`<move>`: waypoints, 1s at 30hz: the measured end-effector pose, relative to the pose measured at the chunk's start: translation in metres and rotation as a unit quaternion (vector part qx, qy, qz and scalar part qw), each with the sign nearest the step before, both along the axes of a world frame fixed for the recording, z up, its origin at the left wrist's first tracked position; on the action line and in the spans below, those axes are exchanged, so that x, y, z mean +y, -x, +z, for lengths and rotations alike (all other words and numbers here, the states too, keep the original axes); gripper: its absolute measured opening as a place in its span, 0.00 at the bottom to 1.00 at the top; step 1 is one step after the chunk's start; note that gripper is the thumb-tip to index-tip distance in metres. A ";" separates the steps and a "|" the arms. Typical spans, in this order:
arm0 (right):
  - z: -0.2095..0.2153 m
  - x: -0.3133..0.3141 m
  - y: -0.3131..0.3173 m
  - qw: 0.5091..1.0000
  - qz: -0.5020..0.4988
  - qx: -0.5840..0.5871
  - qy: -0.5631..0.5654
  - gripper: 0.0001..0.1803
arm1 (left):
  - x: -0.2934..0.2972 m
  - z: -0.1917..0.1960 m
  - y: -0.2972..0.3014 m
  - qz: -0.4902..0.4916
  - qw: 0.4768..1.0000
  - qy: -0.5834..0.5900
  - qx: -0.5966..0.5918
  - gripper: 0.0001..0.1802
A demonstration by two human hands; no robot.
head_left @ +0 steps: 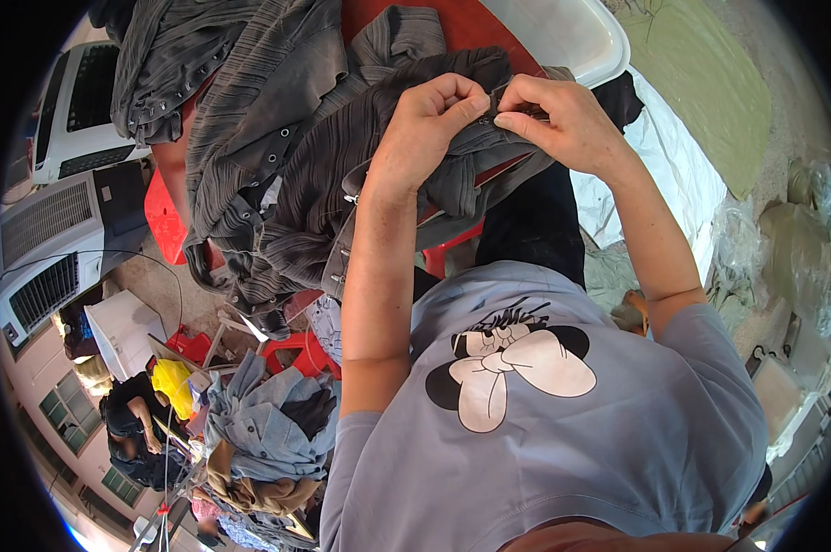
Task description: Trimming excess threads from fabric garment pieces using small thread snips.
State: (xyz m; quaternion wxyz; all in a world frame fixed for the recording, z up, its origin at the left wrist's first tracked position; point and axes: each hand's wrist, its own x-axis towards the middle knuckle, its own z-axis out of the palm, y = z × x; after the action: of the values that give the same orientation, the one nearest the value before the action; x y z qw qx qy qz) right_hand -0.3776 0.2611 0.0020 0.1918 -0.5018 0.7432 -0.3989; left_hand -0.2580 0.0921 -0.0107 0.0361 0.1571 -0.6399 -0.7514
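Observation:
A dark grey garment with fine ribbed stripes [319, 184] lies heaped on a red round table [475, 26]. My left hand [427, 127] is closed, thumb and forefinger pinching at the garment's upper right part. Right beside it, my right hand [563, 121] is also closed, its thumb and bent fingers on the same bit of cloth. The two sets of fingertips nearly meet. Whatever small detail sits between them is too small to make out. Metal snaps or eyelets show along a dark strip of the cloth left of my left hand.
More grey clothing [172, 69] with metal snaps hangs over the table's left side. A white plastic tub [609, 46] stands at the far right. White air coolers [52, 230], red stools [162, 216] and piled denim [259, 414] are at left, with a person [135, 419] beyond.

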 end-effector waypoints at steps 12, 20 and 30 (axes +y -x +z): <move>-0.019 0.004 0.007 0.957 -0.043 -0.260 0.124 0.10 | -0.003 -0.002 -0.002 0.001 0.999 -0.038 0.019 0.06; -0.017 -0.003 0.017 0.979 0.028 -0.200 0.029 0.16 | -0.011 -0.001 -0.007 -0.012 0.990 -0.110 0.086 0.06; -0.001 0.005 0.025 0.927 0.001 -0.372 0.049 0.07 | -0.006 0.003 -0.005 0.052 0.998 0.015 0.045 0.08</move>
State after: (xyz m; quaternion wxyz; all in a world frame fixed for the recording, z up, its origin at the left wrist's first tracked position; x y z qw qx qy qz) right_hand -0.4023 0.2662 0.0009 0.4303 -0.3272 0.5976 -0.5922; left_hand -0.2530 0.0858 -0.0077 0.1059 0.1553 -0.6398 -0.7452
